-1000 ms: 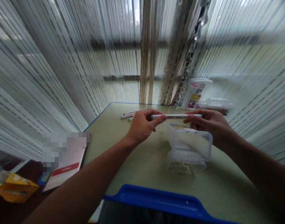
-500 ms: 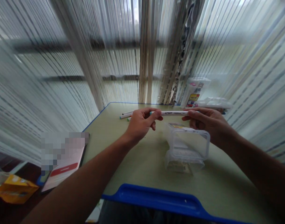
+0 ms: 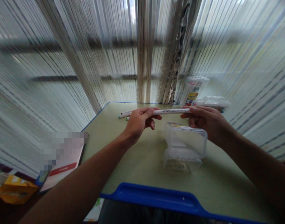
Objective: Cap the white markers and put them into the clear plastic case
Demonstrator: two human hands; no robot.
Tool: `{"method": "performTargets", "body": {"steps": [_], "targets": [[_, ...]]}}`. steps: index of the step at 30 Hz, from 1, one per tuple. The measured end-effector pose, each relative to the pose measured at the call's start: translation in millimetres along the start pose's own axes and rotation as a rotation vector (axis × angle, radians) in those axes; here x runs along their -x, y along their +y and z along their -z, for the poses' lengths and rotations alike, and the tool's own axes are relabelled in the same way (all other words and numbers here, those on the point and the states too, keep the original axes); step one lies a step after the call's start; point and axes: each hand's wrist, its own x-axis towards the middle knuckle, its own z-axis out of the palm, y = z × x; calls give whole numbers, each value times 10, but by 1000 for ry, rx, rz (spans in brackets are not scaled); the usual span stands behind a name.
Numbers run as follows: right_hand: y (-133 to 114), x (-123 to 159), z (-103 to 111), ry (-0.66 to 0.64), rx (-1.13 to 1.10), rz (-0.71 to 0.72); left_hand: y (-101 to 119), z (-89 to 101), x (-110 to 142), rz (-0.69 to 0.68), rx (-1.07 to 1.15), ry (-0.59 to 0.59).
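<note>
A white marker pen [image 3: 171,111] with dark print on its barrel is held level above the table. My left hand [image 3: 140,123] pinches one end of it between thumb and fingers. The other end is pinched by my right hand [image 3: 204,119]. Beneath the marker, a clear plastic box [image 3: 187,143] lies on its side with its mouth facing me and its lid hinged open below. Behind my left hand, several white markers [image 3: 123,115] with coloured ends lie on the table, partly hidden by the hand.
The pale green table [image 3: 133,168] has a blue rim with a shallow blue tray [image 3: 156,196] at the near edge. A tablet-like screen [image 3: 65,165] is at the left, and a yellow packet [image 3: 16,188] lies beyond it. Clear plastic packages [image 3: 211,102] stand at the back right, before curtains.
The marker has shifted lengthwise within my grip; the teal end that stuck out past my left fingers is now hidden. The whole view has moved slightly.
</note>
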Motion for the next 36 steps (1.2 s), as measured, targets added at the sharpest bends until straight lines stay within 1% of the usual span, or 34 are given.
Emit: {"method": "performTargets", "body": {"steps": [17, 22, 27, 32, 36], "targets": [[-32, 16, -4, -10, -82, -22, 32, -3, -7, 27, 48, 28], [-16, 7, 10, -19, -64, -8, 32, -3, -13, 23, 49, 37], [6, -9, 21, 4, -65, -3, 30, -8, -14, -20, -30, 37], [21, -18, 7, 24, -57, 41, 7, 5, -16, -75, -140, 29], [48, -23, -5, 23, -28, 73, -5, 9, -12, -109, -204, 44]]}}
